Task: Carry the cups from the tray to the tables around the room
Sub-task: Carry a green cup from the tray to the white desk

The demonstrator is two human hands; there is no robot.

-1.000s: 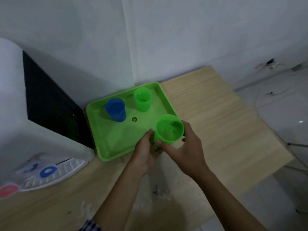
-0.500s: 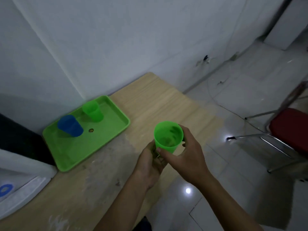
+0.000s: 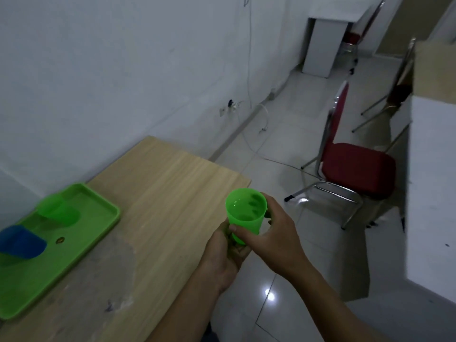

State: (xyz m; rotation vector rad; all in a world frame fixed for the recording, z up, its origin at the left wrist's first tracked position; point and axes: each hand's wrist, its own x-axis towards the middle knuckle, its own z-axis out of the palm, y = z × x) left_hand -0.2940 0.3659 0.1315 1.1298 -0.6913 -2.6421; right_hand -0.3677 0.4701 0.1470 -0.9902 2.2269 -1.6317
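Translucent green plastic cup [image 3: 245,214] upright in both my hands, over near right edge of pale wooden table [image 3: 158,193]. Right hand [image 3: 274,240] fingers wrapped round cup wall; left hand [image 3: 225,253] cupped closed under base. Green plastic tray [image 3: 98,233] on table, left of held cup — second green cup [image 3: 58,211] and blue plastic cup [image 3: 21,241] on it.

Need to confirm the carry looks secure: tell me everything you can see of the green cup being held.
The translucent bright green plastic cup is a plain tapered tumbler, wider at its round open rim. It is upright, mouth up, carried beyond the wooden table's edge, over the floor. The right hand wraps its side, fingers showing as dark shapes through the wall; the left hand supports its base from below. Whether it holds liquid is unclear.
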